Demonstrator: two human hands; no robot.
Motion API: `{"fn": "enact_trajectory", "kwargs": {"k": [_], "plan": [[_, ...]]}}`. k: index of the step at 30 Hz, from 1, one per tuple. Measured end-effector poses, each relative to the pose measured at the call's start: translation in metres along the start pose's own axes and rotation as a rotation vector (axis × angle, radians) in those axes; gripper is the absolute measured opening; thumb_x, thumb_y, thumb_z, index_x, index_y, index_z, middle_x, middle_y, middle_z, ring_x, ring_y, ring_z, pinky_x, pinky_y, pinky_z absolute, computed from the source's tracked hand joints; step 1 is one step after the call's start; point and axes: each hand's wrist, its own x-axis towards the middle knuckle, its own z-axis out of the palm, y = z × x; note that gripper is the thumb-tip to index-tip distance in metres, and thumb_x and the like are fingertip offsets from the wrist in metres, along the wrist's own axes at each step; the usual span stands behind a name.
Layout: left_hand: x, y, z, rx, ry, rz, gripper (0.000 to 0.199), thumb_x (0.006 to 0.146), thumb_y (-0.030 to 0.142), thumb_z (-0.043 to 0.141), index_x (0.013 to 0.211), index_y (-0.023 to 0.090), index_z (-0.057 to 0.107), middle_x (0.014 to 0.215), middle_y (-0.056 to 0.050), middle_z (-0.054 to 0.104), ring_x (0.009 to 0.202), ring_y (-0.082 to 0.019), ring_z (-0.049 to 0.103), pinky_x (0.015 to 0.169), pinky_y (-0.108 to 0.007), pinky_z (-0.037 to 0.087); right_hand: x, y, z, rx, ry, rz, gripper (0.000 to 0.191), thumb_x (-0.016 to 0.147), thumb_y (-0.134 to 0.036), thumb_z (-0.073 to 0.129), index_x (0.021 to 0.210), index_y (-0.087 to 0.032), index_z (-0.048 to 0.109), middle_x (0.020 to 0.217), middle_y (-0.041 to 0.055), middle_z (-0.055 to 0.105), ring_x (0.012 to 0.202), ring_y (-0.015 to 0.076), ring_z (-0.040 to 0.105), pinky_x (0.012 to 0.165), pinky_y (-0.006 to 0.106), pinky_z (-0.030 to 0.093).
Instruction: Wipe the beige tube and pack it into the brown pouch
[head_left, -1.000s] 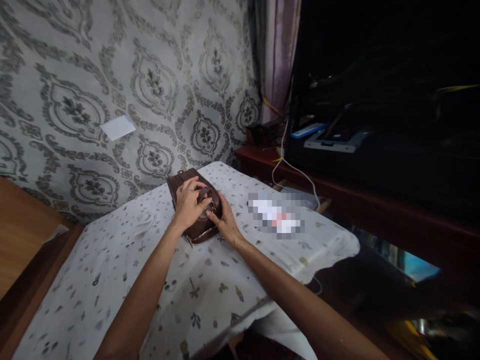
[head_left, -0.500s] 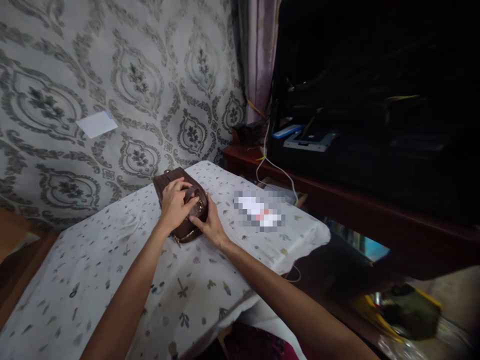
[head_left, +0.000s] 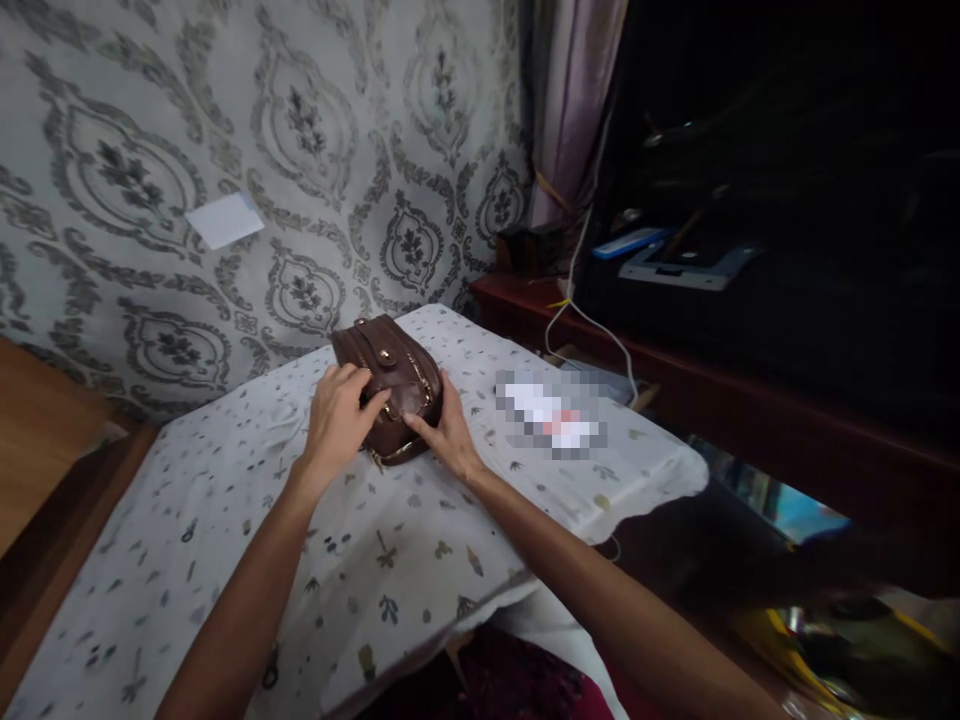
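A small brown leather bag point(head_left: 403, 376) with gold zips lies on the patterned white tablecloth. A strap flap with a round gold stud lies flat across its top. My left hand point(head_left: 337, 415) is at the bag's left near side, its fingers bent against the leather and its thumb by a zip. On the opposite side, my right hand point(head_left: 452, 432) grips the bag, thumb on the near part and fingers along the right edge. Some of the fingertips are hidden behind the bag.
A blurred-out pixelated item point(head_left: 551, 415) lies right of the bag on the tablecloth point(head_left: 427, 560). Beyond stand a dark red cabinet point(head_left: 525, 300) and a large black screen point(head_left: 787, 150). A white cable point(head_left: 600, 322) hangs there. Patterned wallpaper point(head_left: 300, 130) covers the wall behind.
My left hand has drawn back from the bag's top to its left near side. The strap, raised near my fingers before, now lies flat with its stud showing. The view has shifted.
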Motion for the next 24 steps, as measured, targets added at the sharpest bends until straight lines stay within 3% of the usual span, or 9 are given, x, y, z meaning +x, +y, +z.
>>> {"fn": "enact_trajectory", "kwargs": {"k": [4,12,20,24], "plan": [[-0.003,0.0,0.0,-0.02,-0.047,-0.017,0.02,0.09,0.027,0.066,0.075,0.02,0.055,0.085,-0.005,0.06,0.089,-0.025,0.057,0.079,-0.036,0.047,0.001,0.002,0.001,-0.013,0.017,-0.022,0.109,0.081,-0.073,0.064,0.161,-0.016,0.019,0.161,0.0204,0.035,0.152,0.0365,0.029,0.124,0.059,0.024],[-0.006,-0.003,0.0,-0.075,-0.077,-0.008,0.009,0.09,0.021,0.063,0.081,0.019,0.061,0.093,-0.007,0.06,0.094,-0.027,0.056,0.082,-0.038,0.048,0.0,-0.001,0.016,-0.07,0.105,0.034,0.126,0.068,-0.077,0.073,0.16,-0.013,0.016,0.159,0.0233,0.032,0.149,0.0396,0.031,0.121,0.06,0.029],[-0.001,-0.005,-0.002,-0.224,-0.111,-0.068,0.012,0.087,0.017,0.064,0.076,0.019,0.059,0.088,-0.003,0.058,0.085,-0.022,0.057,0.078,-0.036,0.048,0.001,-0.006,0.023,-0.065,0.167,0.035,0.121,0.067,-0.076,0.073,0.158,-0.016,0.02,0.156,0.0221,0.036,0.145,0.0388,0.037,0.117,0.058,0.035],[-0.001,-0.004,-0.002,-0.228,-0.096,-0.072,0.013,0.086,0.016,0.065,0.075,0.019,0.059,0.087,-0.003,0.058,0.088,-0.023,0.057,0.079,-0.036,0.047,0.001,-0.008,0.024,-0.076,0.18,0.058,0.121,0.065,-0.073,0.075,0.156,-0.012,0.023,0.154,0.0242,0.039,0.145,0.0398,0.037,0.117,0.058,0.034]]}}
